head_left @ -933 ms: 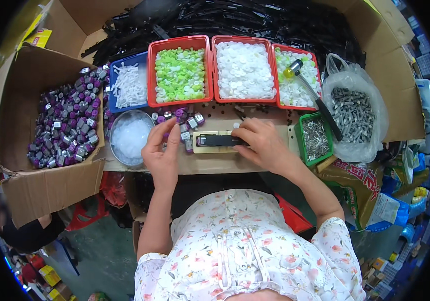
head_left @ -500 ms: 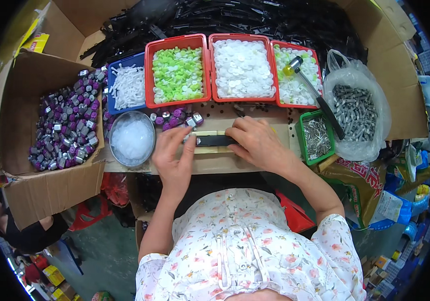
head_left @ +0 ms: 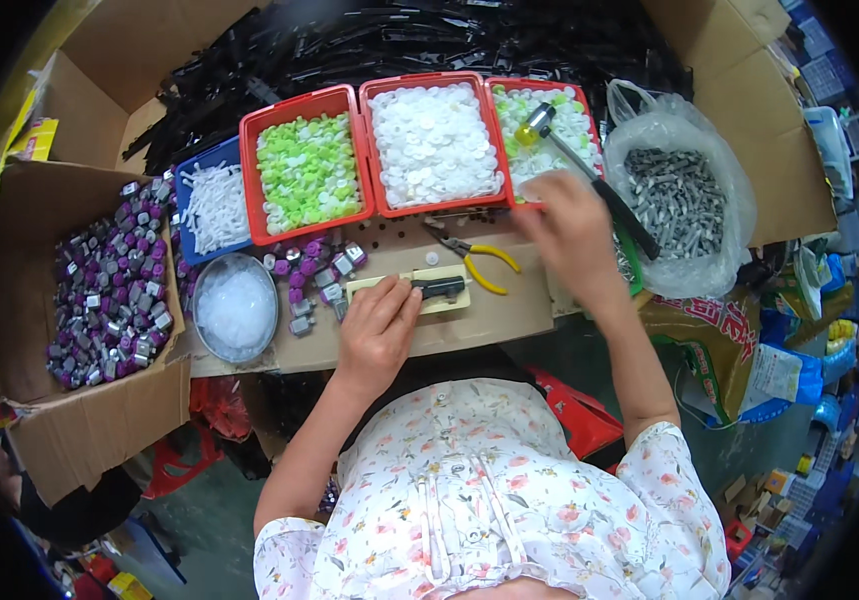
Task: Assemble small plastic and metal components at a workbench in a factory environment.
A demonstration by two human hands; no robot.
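Observation:
My left hand [head_left: 377,328] is closed, its fingers pressed together on one end of a narrow black plastic part [head_left: 441,287]. That part lies in a cream-coloured block [head_left: 461,300] on the cardboard work surface. My right hand [head_left: 574,235] is raised over the front of the right red bin [head_left: 509,190], near a hammer [head_left: 574,155] with a yellow head and black handle. Motion blurs its fingers, so whether it holds anything cannot be made out. Pliers with yellow handles [head_left: 494,268] lie on the cardboard between my hands.
Red bins hold green and white plastic pieces [head_left: 314,165] and white discs [head_left: 434,140]. A blue tray of white pegs [head_left: 214,205], a round bowl [head_left: 236,308] and a carton of purple-and-silver parts [head_left: 114,280] stand left. At right is a bag of grey metal parts [head_left: 674,205]; black strips [head_left: 419,50] pile behind.
My right hand has left the black part and risen toward the right red bin. My left hand has moved onto the part. The pliers now show uncovered, and the whole view has shifted.

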